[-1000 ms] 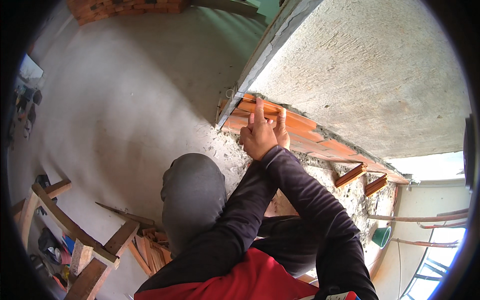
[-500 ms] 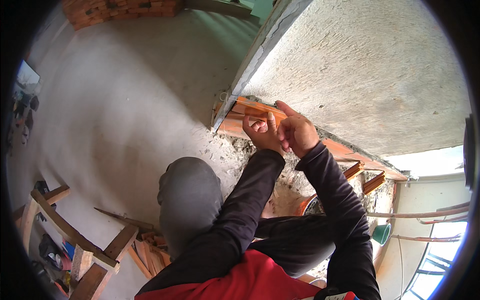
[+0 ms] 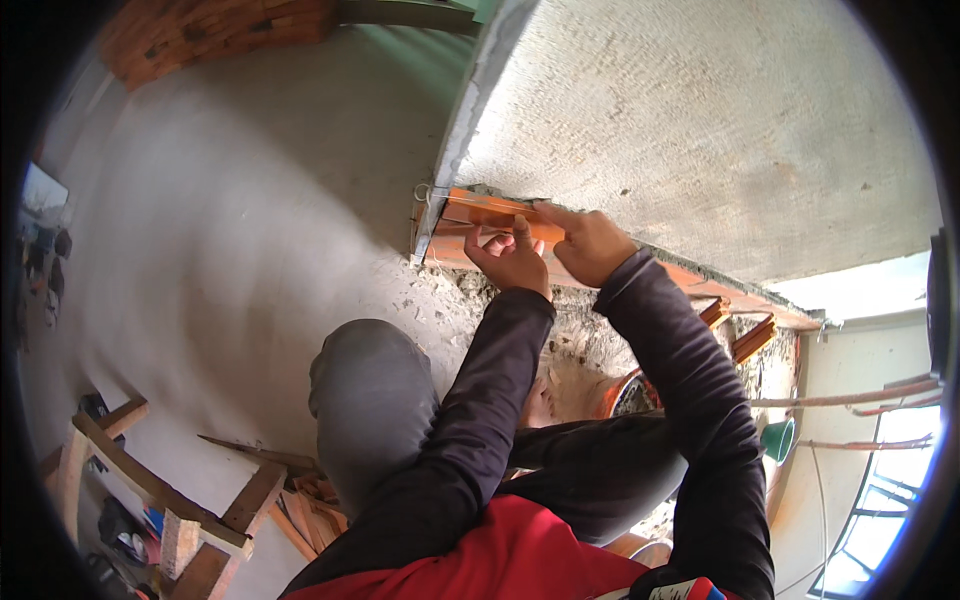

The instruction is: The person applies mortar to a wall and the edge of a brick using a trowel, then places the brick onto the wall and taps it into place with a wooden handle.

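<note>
An orange-brown clay brick (image 3: 490, 208) lies at the left end of a low course along the foot of a rough grey panel (image 3: 690, 140). In front of this brick is my left hand (image 3: 512, 264), thumb and forefinger apart and the other fingers loosely curled, its fingertips at the brick face. My right hand (image 3: 592, 248) reaches its forefinger along the brick's top edge, beside the grey mortar; its other fingers bend under and are partly hidden. A thin string (image 3: 432, 189) loops round the upright edge at the brick's left end and runs along the brick.
Crumbled mortar (image 3: 465, 290) litters the ground below the course. An orange-rimmed bucket (image 3: 625, 393) stands near my right forearm, with stacked brick pieces (image 3: 752, 338) farther right. Timber trestle pieces (image 3: 160, 480) are at lower left, and a brick pile (image 3: 220, 35) stands at the back.
My right hand has moved off my left hand and its forefinger now rests on the brick's top edge. My left hand has shifted slightly toward the brick. The whole view has tilted slightly.
</note>
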### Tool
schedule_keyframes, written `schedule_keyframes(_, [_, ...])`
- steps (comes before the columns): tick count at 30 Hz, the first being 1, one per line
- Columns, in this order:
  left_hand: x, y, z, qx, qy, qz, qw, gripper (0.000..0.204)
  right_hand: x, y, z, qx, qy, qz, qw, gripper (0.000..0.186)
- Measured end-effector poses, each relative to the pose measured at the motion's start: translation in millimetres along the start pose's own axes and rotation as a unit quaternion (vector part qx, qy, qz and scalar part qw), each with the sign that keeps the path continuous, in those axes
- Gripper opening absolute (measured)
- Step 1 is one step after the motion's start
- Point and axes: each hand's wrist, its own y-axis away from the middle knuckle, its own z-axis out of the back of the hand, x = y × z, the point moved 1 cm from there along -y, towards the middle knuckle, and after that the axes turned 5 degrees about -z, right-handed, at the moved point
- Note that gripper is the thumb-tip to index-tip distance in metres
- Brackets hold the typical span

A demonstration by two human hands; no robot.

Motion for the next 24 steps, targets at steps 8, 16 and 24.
schedule_keyframes(8, [-1,-4,0,0.011,-0.041,-0.01,0.999,0.047,-38,135,61,-0.039,-0.167,-0.205,0.964,0.034])
schedule_keyframes(16, [5,-5,-5,-0.006,-0.067,-0.046,0.997,0.043,-68,341,-30,-0.091,-0.589,-0.323,0.735,0.046])
schedule_keyframes(24, [7,-13,-4,0.041,-0.131,-0.081,0.987,0.08,-117,459,-55,-0.207,0.013,-0.445,0.871,0.016])
